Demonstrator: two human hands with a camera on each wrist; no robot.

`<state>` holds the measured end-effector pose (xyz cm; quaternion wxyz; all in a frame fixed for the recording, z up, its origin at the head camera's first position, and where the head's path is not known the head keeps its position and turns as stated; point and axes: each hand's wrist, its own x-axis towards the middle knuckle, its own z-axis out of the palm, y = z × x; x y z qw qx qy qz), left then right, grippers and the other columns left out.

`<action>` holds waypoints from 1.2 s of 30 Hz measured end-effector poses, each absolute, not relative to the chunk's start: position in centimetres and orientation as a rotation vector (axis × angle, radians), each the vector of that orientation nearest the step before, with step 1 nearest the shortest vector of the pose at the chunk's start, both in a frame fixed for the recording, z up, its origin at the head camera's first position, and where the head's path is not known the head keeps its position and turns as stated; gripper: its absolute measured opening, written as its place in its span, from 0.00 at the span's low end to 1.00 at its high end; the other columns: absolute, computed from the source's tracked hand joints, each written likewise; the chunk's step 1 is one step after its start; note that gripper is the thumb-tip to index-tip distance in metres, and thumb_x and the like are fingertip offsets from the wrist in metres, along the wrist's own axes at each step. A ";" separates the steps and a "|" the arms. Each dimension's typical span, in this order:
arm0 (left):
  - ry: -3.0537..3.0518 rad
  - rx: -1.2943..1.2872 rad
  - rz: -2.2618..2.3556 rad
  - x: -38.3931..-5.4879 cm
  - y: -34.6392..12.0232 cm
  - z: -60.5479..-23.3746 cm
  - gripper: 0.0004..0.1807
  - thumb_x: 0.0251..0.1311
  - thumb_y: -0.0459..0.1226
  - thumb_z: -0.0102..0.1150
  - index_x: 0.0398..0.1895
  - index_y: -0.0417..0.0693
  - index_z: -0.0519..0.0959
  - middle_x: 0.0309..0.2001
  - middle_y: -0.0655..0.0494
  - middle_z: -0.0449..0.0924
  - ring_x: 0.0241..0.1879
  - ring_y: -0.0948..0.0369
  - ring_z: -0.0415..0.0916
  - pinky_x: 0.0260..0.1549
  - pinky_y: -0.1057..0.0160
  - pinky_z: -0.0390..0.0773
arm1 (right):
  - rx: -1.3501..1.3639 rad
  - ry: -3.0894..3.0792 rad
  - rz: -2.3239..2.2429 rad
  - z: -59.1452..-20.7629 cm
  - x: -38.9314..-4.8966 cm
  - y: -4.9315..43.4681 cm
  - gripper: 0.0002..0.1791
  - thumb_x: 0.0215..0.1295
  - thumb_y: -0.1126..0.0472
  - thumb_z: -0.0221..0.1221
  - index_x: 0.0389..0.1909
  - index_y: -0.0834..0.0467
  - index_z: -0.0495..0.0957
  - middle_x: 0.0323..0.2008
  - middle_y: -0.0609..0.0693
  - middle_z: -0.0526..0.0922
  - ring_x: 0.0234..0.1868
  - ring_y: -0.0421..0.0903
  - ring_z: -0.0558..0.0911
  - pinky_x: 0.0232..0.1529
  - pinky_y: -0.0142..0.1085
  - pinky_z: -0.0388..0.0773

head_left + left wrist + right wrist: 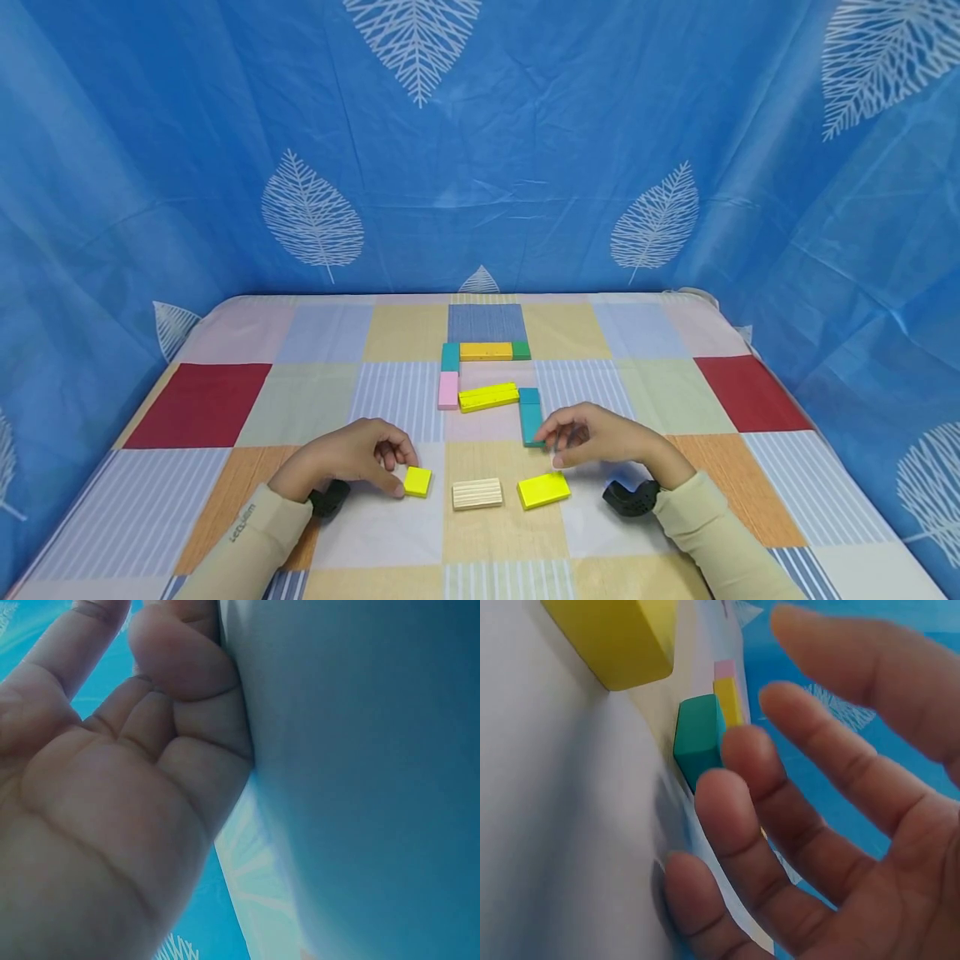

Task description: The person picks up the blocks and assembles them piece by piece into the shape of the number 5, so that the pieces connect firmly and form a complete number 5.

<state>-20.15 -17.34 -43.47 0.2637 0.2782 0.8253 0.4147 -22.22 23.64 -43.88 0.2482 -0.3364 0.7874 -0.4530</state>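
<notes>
In the head view my left hand (358, 454) rests on the cloth with loosely bent fingers. Its thumb and fingertips lie at the left side of a small square yellow block (417, 482), touching it or very close. The left wrist view shows only the palm and bent fingers; that block is out of sight. My right hand (603, 437) hovers with relaxed, parted fingers and holds nothing. Below its thumb lies a yellow rectangular block (543, 491); its fingertips are near the lower end of a teal block (531, 425). Between the hands sits a ridged pale wooden block (477, 494).
Farther back, blocks form an angular line: green (521, 351), orange-yellow (486, 352), teal (450, 357) and pink (447, 390), with a ridged yellow block (488, 397) slightly tilted beside the pink one. A patchwork cloth (315, 404) covers the table; a blue leaf-patterned curtain (480, 192) surrounds it.
</notes>
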 end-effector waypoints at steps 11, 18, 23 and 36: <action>2.225 0.750 1.126 -20.2 -17.4 -43.5 0.13 0.53 0.29 0.81 0.41 0.43 0.89 0.33 0.62 0.82 0.33 0.66 0.73 0.36 0.69 0.75 | -1.062 2.141 -1.084 -43.6 -21.4 22.9 0.14 0.62 0.65 0.76 0.49 0.61 0.89 0.36 0.53 0.80 0.34 0.41 0.74 0.38 0.31 0.73; 2.203 0.750 1.144 -20.3 -17.5 -43.6 0.13 0.54 0.28 0.81 0.41 0.42 0.88 0.32 0.62 0.80 0.32 0.66 0.72 0.35 0.69 0.74 | -1.145 2.242 -0.905 -43.4 -20.9 22.1 0.15 0.59 0.64 0.80 0.46 0.57 0.90 0.35 0.41 0.78 0.33 0.32 0.71 0.35 0.29 0.73; 2.203 0.747 1.143 -20.3 -17.5 -43.7 0.12 0.54 0.28 0.81 0.41 0.42 0.88 0.32 0.61 0.80 0.32 0.66 0.72 0.35 0.69 0.74 | -1.155 2.271 -0.885 -43.5 -20.8 22.0 0.15 0.57 0.64 0.81 0.45 0.55 0.90 0.34 0.39 0.78 0.33 0.32 0.70 0.35 0.29 0.72; 2.217 0.734 1.129 -20.2 -17.3 -43.6 0.13 0.53 0.28 0.81 0.40 0.43 0.88 0.31 0.61 0.80 0.33 0.65 0.72 0.35 0.69 0.74 | -1.102 2.335 -0.960 -43.7 -20.5 21.3 0.14 0.62 0.66 0.77 0.47 0.57 0.89 0.32 0.43 0.74 0.32 0.35 0.67 0.35 0.31 0.67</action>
